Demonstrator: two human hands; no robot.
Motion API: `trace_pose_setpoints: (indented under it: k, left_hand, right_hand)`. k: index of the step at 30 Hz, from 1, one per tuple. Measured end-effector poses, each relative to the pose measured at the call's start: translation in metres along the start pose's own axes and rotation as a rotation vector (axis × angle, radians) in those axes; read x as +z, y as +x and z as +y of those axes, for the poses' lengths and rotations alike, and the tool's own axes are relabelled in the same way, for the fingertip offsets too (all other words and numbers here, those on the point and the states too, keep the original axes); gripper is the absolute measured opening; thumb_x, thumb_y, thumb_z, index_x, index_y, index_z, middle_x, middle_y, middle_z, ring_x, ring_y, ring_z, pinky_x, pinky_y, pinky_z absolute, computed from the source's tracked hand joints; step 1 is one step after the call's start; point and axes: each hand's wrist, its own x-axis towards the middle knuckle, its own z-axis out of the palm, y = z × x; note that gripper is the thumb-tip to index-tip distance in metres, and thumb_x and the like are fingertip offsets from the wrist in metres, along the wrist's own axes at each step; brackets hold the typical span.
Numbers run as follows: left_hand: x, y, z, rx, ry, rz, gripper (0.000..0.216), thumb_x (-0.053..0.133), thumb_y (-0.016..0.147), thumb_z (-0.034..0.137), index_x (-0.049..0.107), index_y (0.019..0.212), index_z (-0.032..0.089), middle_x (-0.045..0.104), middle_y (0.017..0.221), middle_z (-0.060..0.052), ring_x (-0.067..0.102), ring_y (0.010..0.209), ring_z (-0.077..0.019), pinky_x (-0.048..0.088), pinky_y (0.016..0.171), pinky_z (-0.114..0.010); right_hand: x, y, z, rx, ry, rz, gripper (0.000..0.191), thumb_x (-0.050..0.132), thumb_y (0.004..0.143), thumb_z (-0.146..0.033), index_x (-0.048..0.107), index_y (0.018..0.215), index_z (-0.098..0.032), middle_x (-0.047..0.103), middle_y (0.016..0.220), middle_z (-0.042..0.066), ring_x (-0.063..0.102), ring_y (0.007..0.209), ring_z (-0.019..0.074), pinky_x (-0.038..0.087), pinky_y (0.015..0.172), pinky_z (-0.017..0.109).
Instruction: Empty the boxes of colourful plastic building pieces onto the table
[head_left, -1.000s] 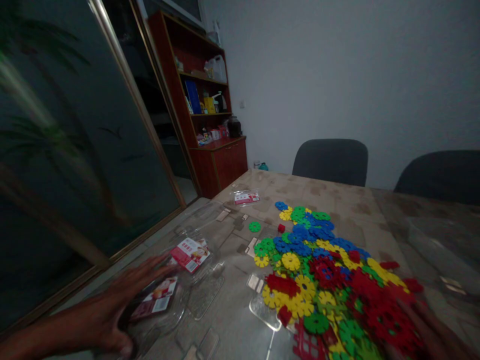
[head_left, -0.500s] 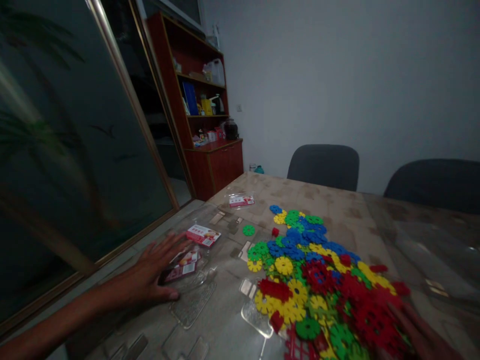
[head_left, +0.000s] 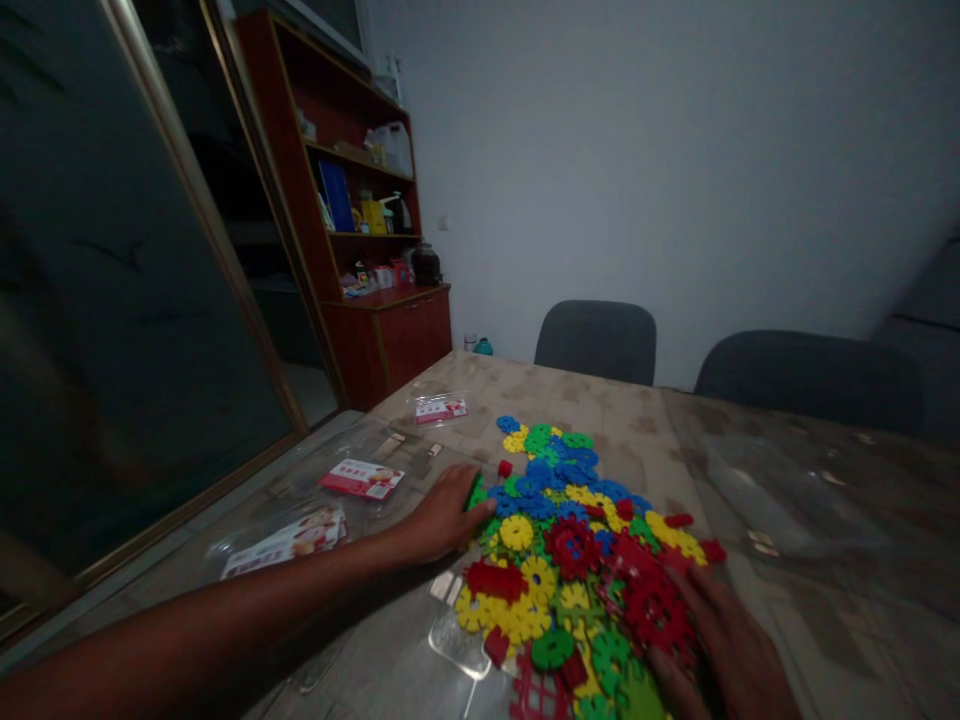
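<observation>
A heap of plastic snowflake-shaped building discs (head_left: 551, 480) in blue, yellow, green and red lies spread over the table. My left hand (head_left: 450, 508) rests against the heap's left edge, fingers stretched out and thumb apart, touching green pieces on that side. On the other side, my right hand (head_left: 731, 640) lies along red gear-like pieces (head_left: 660, 615), its fingers extended and slightly blurred. Neither hand is closed around a piece. A red lattice piece (head_left: 540, 692) and a dark green disc (head_left: 551, 649) sit at the near end of the heap.
Clear plastic packages with printed red-and-white cards (head_left: 364, 478) lie on the left of the table (head_left: 615, 410), one farther back (head_left: 441, 410). A transparent plastic tray (head_left: 795, 500) is at the right. Grey chairs (head_left: 596, 340) stand behind, with a wooden cabinet (head_left: 412, 335) at the back left.
My left hand has moved right, from beside the card packages to the heap's left edge. My right hand stays by the red pieces. The view has turned slightly right.
</observation>
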Motion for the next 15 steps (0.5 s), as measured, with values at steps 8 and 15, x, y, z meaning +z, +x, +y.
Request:
trace_pose_setpoints:
  k: [8, 15]
  left_hand:
    - [0.038, -0.033, 0.055, 0.106, -0.363, -0.085, 0.063, 0.047, 0.09, 0.059, 0.04, 0.141, 0.023, 0.04, 0.149, -0.01, 0.038, 0.135, -0.0276, 0.031, 0.113, -0.042]
    - [0.037, -0.013, 0.062, 0.166, -0.388, 0.069, 0.041, 0.041, 0.096, 0.048, 0.055, 0.125, 0.022, 0.063, 0.122, -0.008, 0.056, 0.115, -0.0233, 0.043, 0.1, -0.036]
  right_hand:
    - [-0.006, 0.019, -0.033, -0.054, 0.061, -0.027, 0.071, 0.056, 0.091, -0.037, 0.02, 0.152, -0.025, 0.047, 0.145, 0.015, 0.05, 0.128, 0.0338, 0.053, 0.093, 0.056]
    - [-0.035, 0.029, -0.043, -0.196, 0.103, -0.074, 0.066, 0.055, 0.092, -0.03, 0.026, 0.151, -0.022, 0.051, 0.144, 0.011, 0.049, 0.13, 0.029, 0.046, 0.103, 0.052]
